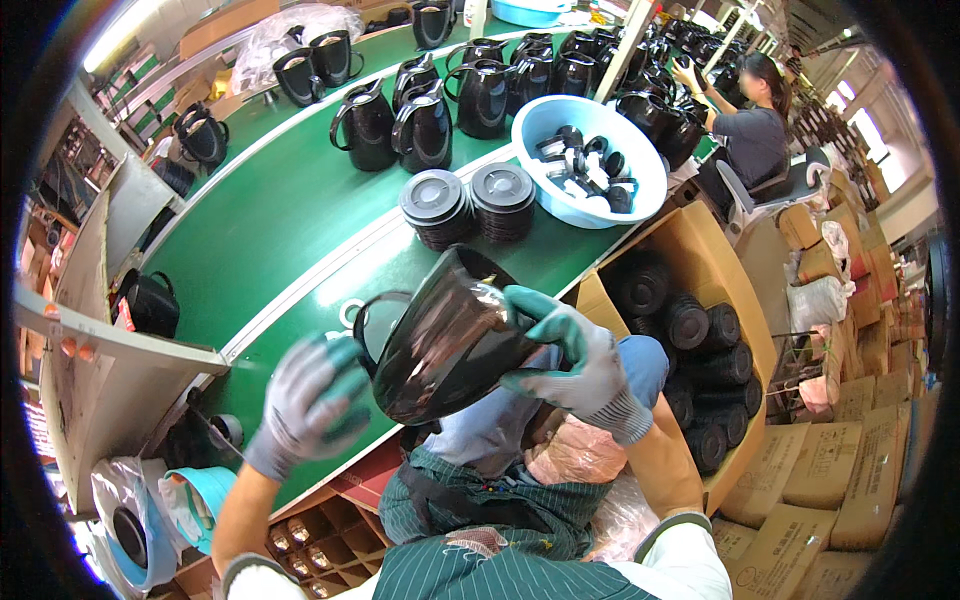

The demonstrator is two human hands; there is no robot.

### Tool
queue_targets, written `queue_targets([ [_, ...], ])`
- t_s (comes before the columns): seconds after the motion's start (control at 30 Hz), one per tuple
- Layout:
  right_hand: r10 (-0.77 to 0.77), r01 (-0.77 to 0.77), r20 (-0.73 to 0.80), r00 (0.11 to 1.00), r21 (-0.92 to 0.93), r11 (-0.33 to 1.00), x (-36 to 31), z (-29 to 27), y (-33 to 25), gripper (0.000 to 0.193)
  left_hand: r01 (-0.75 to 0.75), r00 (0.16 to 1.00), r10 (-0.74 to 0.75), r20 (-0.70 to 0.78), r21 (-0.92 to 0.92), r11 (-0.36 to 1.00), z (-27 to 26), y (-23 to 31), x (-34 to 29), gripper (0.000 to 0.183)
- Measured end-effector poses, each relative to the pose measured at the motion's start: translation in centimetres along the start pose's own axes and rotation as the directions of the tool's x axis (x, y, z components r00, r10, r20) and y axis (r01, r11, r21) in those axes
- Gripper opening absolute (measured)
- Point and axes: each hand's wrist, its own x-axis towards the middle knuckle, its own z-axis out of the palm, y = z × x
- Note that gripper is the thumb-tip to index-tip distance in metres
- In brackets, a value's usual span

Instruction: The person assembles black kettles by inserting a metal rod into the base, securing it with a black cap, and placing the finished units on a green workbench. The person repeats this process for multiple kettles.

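Two hands: both wear grey gloves with green fingertips, and both are up at one black jug.
Right hand (575, 365): its fingers curl tight around the side of the black jug body (450, 340), thumb near the rim, so it grips the jug.
Left hand (310, 400): it is blurry; the fingers look bent and spread, close by the jug's bottom and handle side. I cannot tell if it touches or grips anything.
Jug in hand: it is tilted, held up above the person's lap and over the near edge of the green belt (280, 220). Its top is open, with no lid on it.
Just past the jug: two stacks of dark round lids (465, 205) sit on the belt, side by side.
Blue bowl (590, 160): it sits by the stacks and holds small black and white parts.
Far along the belt: many black jugs (420, 115) stand in rows, well apart from the hands.
Cardboard box (690, 330): it stands at the person's right, and holds lots of stacked dark round pieces.
Other worker (750, 120): a person sits far off at the right, hands up at more jugs.
How far along: I think this jug is only partway done, as it has no lid. Lots of lids and parts wait, so much work looks left.
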Motion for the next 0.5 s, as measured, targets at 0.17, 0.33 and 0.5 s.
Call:
queue_targets([
  [0.17, 0.441, -0.417, -0.107, 0.891, 0.188, 0.889, 0.5, 1.3, -2.5, 0.065, 0.147, 0.931, -0.144, -0.336, -0.016, 0.989, 6.5, 0.0, -0.8, 0.061],
  [0.33, 0.469, -0.469, -0.061, 0.881, 0.020, 0.883, 1.8, 2.1, -2.4, 0.046, 0.454, 0.714, -0.597, -0.366, -0.408, 0.792, 8.2, -2.4, 2.5, 0.025],
  [0.5, 0.359, -0.362, 0.138, 0.923, -0.005, 0.932, 9.4, 0.0, 1.3, 0.029, 0.102, 0.472, -0.837, 0.276, -0.960, -0.260, 16.4, -8.6, -8.2, 0.035],
])
